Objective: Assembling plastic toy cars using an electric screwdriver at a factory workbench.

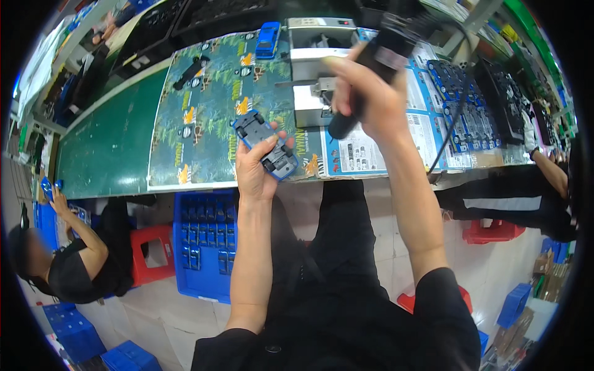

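Observation:
Upside down in my left hand [255, 173] lies a blue toy car [255, 131], its black underside and wheels facing up. The fingers wrap round its edges and the thumb presses on the base. My right hand [378, 102], slightly blurred, grips a black electric screwdriver [385, 54] with its tip pointing down. That tip is apart from the car, to its right, above a printed sheet. Between and beyond my hands stands a metal screw feeder [322, 54]. Another blue toy car [268, 41] rests on the table left of the feeder.
A black car chassis [191, 72] lies on the patterned table mat [210, 123]. Several car parts [468, 117] stand in rows at the right, beside a black tray [500, 99]. The screwdriver's cable hangs past my right forearm. Below left is a blue crate [204, 287] of cars. Co-workers sit on both sides.

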Demonstrator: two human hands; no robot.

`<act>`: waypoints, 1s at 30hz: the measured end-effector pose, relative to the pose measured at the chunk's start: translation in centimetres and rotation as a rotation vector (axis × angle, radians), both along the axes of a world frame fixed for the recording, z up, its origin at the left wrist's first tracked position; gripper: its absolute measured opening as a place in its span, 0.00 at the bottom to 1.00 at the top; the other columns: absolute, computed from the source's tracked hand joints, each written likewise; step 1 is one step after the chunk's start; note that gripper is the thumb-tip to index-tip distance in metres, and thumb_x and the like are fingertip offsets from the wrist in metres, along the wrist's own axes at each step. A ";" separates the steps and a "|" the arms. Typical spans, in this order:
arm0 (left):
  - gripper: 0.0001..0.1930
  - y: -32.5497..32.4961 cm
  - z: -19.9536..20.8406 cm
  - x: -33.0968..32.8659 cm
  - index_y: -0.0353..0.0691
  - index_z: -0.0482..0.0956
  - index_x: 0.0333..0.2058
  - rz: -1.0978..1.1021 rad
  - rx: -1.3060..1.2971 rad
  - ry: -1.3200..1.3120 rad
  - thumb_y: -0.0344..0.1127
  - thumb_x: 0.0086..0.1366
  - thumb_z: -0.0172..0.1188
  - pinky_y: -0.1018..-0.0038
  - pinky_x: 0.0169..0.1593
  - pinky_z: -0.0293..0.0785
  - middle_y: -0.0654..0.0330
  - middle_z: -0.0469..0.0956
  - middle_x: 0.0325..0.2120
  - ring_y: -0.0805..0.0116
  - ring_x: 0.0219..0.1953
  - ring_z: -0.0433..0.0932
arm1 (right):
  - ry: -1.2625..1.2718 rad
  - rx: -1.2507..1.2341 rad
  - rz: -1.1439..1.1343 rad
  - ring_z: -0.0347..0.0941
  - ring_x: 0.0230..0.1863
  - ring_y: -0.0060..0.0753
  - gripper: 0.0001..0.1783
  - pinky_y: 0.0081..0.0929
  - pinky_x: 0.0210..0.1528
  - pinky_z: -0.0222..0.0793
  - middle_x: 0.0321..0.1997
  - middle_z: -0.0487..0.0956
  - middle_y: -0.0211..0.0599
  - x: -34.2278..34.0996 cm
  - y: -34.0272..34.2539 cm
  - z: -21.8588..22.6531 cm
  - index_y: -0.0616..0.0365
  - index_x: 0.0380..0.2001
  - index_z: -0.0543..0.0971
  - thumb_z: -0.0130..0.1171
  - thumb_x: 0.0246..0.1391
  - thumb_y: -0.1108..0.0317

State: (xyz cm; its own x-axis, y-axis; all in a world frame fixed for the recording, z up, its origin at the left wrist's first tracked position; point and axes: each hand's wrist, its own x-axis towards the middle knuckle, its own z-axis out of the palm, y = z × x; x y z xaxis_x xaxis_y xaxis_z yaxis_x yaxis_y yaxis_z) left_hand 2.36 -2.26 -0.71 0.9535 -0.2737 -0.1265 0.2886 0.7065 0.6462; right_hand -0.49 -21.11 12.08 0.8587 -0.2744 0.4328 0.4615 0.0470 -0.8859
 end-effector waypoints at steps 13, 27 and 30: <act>0.22 -0.7 0.7 0.2 0.36 0.68 0.48 -0.030 0.045 -0.014 0.18 0.54 0.61 0.68 0.38 0.83 0.55 0.77 0.41 0.64 0.37 0.82 | -0.141 0.279 0.204 0.66 0.12 0.21 0.08 0.20 0.18 0.64 0.14 0.71 0.33 -3.1 4.9 -1.5 0.63 0.28 0.72 0.61 0.52 0.73; 0.21 -0.7 1.1 0.5 0.35 0.71 0.46 -0.062 0.138 -0.009 0.19 0.53 0.63 0.69 0.41 0.81 0.58 0.77 0.38 0.65 0.36 0.82 | -0.127 0.343 0.333 0.66 0.16 0.19 0.12 0.18 0.23 0.65 0.16 0.72 0.34 -2.8 5.2 -2.9 0.60 0.24 0.69 0.65 0.46 0.74; 0.21 -0.5 1.1 0.5 0.35 0.71 0.46 -0.071 0.133 -0.011 0.19 0.52 0.63 0.69 0.41 0.81 0.58 0.77 0.38 0.66 0.36 0.82 | -0.110 0.334 0.326 0.66 0.16 0.19 0.12 0.19 0.24 0.65 0.16 0.72 0.33 -3.1 5.2 -3.0 0.59 0.24 0.69 0.65 0.46 0.73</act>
